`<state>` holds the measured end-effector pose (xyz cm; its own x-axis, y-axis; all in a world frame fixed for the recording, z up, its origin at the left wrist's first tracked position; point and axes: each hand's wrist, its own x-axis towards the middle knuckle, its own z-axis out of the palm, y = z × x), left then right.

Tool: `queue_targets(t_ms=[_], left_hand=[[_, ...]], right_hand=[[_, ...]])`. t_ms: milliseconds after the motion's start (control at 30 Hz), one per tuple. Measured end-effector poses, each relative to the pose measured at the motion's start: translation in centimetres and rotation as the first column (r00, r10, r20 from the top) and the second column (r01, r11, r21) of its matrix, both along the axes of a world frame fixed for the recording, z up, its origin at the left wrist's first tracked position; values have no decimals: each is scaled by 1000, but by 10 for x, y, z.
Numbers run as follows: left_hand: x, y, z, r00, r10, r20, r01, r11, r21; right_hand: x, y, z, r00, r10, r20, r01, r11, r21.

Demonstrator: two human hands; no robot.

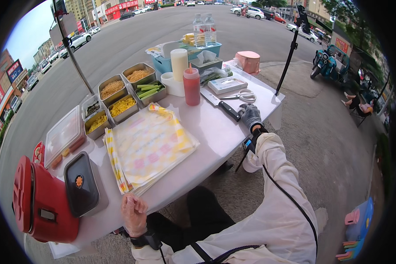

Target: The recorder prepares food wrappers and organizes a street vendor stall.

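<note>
My right hand [250,115], in a dark glove under a clear one, rests with bent fingers at the table's right side. Right beside it is the black handle of a kitchen knife [229,110], whose blade points to the far left; whether the fingers touch the handle I cannot tell. White-handled scissors [246,95] lie just beyond. My left hand [134,211], in a clear plastic glove, is curled at the table's front edge with nothing seen in it. Just past its fingertips lies a stack of yellow-checked food wrapping paper [151,145].
Steel containers of shredded topping [112,89], yellow bits [122,107] and cucumber strips [149,90] stand behind the paper. A red sauce bottle [191,87] stands upright mid-table. At left are a red lidded pot [49,204] and a dark-lidded box [81,184]. A black pole [286,62] rises at right.
</note>
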<state>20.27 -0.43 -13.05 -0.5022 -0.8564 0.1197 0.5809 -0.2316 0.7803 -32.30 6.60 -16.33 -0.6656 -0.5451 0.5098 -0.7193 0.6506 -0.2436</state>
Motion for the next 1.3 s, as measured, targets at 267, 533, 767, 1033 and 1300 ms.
queue_targets(t_ms=[267,533,767,1033,1300], left_hand=[[1,1,-1,1000,-8,-15,8,1000,-20],[-2,-3,-3,999,47,20,-47,999,17],[6,-8,11,929,-117,350,124,992,3],[5,-19,28,766,110,634,212,887,-410],[16,-29,-2,897,33,441,92,962,-258]], right_hand=[[-7,-2,-10,998,7,-68,-8,1000,-23],[-6,2,-4,998,-3,-68,3,1000,-9],[-3,-5,-5,998,9,-57,-9,1000,13],[-7,-5,-7,998,47,-46,-47,999,-13],[-12,-3,-9,994,45,-96,-49,998,-39]])
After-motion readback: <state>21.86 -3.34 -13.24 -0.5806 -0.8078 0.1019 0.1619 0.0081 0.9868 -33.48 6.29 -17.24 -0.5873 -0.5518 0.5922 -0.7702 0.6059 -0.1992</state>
